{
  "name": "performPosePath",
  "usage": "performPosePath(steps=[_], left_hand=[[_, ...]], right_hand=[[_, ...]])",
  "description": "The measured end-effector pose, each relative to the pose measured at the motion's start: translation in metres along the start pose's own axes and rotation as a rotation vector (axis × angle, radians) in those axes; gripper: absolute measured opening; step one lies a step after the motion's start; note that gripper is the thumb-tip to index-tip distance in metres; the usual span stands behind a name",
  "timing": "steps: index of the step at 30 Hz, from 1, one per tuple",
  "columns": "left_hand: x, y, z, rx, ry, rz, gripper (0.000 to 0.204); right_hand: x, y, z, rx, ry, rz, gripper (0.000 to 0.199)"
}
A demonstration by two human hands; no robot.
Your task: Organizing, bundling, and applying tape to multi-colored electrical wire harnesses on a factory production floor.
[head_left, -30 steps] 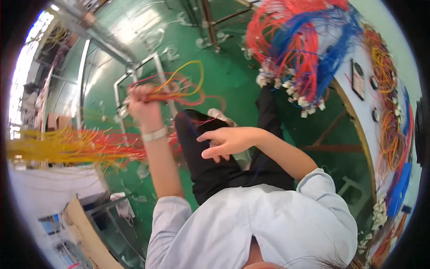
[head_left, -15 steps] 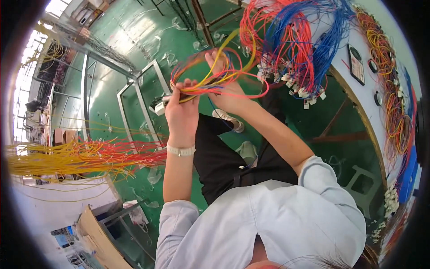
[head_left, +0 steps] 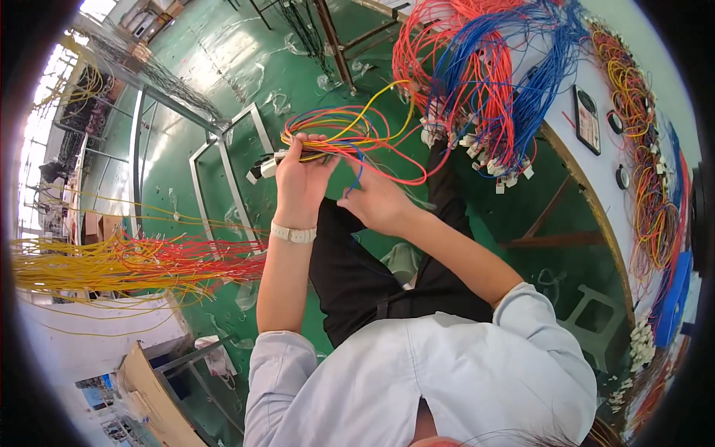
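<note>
My left hand [head_left: 300, 179] is closed around a looped bundle of wires [head_left: 335, 143] in red, yellow, blue and black. White and black connectors [head_left: 267, 167] stick out on the left side of that hand. The loops spread rightward from the grip, one long red loop hanging lowest. Just below the bundle, my right hand [head_left: 378, 205] is closed, with a blue wire [head_left: 360, 173] running from the coil down to its thumb. Its other fingertips are partly hidden behind the wires.
Red and blue wires [head_left: 477, 82] with white connectors hang over the white table's edge [head_left: 596, 195] at right. A phone-like device [head_left: 587, 119] lies there. Yellow and red wires [head_left: 149, 264] stretch in from the left. Metal frames [head_left: 223, 194] stand on the green floor; a stool [head_left: 596, 320] sits under the table.
My right hand has come down from inside the loops to below the bundle, with a blue wire at its thumb. The loops have gathered closer together; my left hand keeps its hold.
</note>
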State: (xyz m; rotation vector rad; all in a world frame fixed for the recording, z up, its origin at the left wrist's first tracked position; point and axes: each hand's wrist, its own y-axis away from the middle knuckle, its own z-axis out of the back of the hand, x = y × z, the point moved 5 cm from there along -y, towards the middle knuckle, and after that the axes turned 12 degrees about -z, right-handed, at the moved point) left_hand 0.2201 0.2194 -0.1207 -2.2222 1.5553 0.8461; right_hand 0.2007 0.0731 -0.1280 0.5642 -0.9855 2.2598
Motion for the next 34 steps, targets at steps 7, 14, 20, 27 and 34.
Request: performPosePath(steps=[7,14,20,27,34], left_hand=[[0.017,0.010,0.004,-0.122,-0.154,-0.019,0.018],[0.003,0.035,-0.014,-0.127,-0.384,-0.005,0.016],[0.005,0.015,-0.013,-0.032,-0.285,-0.328,0.021],[0.007,-0.003,0.008,-0.020,-0.162,-0.328,0.020],[-0.003,0.025,-0.028,0.149,-0.113,0.067,0.013]], right_hand=[[-0.030,-0.026,-0.036,0.016,-0.212,-0.272,0.038],[-0.036,-0.031,-0.031,-0.044,0.279,-0.135,0.063],[-0.003,-0.017,-0.019,0.378,-0.226,-0.574,0.054],[0.079,0.003,0.052,0.143,-0.386,-0.133,0.043],[-0.030,-0.014,-0.008,0.833,-1.120,-0.527,0.091]])
